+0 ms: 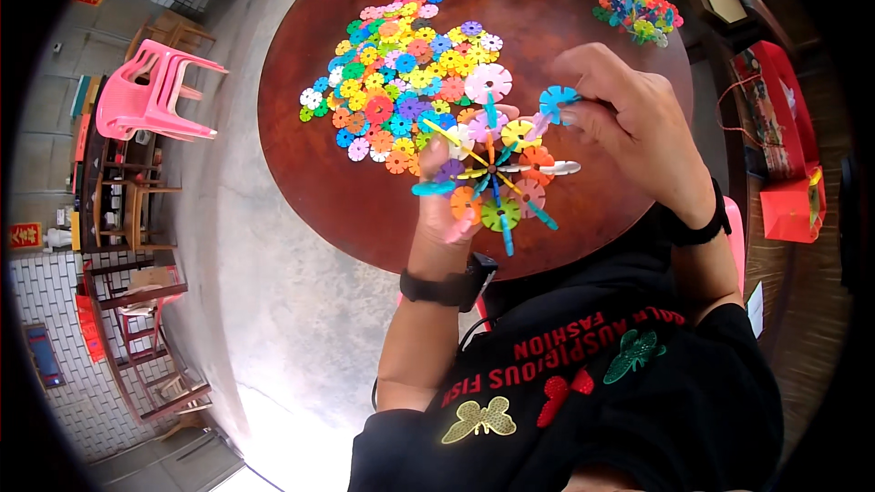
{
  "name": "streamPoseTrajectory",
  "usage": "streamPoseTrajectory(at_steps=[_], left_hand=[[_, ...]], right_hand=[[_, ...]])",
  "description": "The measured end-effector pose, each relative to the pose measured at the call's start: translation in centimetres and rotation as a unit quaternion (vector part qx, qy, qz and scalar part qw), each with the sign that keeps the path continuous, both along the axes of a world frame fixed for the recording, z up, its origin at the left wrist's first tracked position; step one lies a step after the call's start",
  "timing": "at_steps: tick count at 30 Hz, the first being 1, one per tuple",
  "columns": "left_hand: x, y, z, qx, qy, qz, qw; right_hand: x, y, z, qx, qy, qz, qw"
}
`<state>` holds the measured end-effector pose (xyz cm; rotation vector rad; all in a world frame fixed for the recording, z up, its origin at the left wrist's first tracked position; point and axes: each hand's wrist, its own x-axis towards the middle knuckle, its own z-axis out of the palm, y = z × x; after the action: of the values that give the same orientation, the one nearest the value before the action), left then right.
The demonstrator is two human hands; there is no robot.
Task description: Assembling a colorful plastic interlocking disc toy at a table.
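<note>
My left hand [436, 219] holds a round assembly of interlocking plastic snowflake discs [493, 169] from behind, so most of its fingers are hidden. Notched discs in many colours radiate from the assembly's middle, some face-on and some edge-on. Between thumb and fingers, my right hand [629, 114] pinches a blue snowflake disc [557, 104] at the assembly's upper right. A pale purple disc beside it seems to touch the blue one; whether they are joined I cannot tell. A large pale pink disc [488, 84] stands at the top of the assembly.
A pile of loose notched discs [378, 82] spreads over the left half of the round brown table [305, 196]. Finished-looking disc clusters [638, 14] line its far edge. Stacked pink plastic chairs [137, 96] stand to the left; a red bag [788, 205] is at the right.
</note>
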<state>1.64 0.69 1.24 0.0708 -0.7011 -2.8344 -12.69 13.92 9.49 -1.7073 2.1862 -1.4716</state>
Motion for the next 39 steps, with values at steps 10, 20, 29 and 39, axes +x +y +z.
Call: streamPoseTrajectory(at_steps=[10, 20, 29, 39], left_hand=[[-0.3, 0.5, -0.6, -0.054, -0.056, 0.041, 0.996], [-0.3, 0.5, -0.5, -0.136, -0.080, 0.063, 0.985], [-0.6, 0.2, -1.1, -0.168, -0.091, 0.048, 0.980], [-0.7, 0.7, 0.0, -0.182, -0.095, 0.109, 0.973]], right_hand=[[0.2, 1.3, -1.2, 0.063, -0.009, -0.009, 0.998], [0.4, 1.8, -1.3, 0.081, 0.055, -0.003, 0.995], [-0.1, 2.4, -1.2, 0.110, 0.018, 0.034, 0.993], [-0.1, 1.7, -2.1, 0.088, 0.016, 0.023, 0.996]])
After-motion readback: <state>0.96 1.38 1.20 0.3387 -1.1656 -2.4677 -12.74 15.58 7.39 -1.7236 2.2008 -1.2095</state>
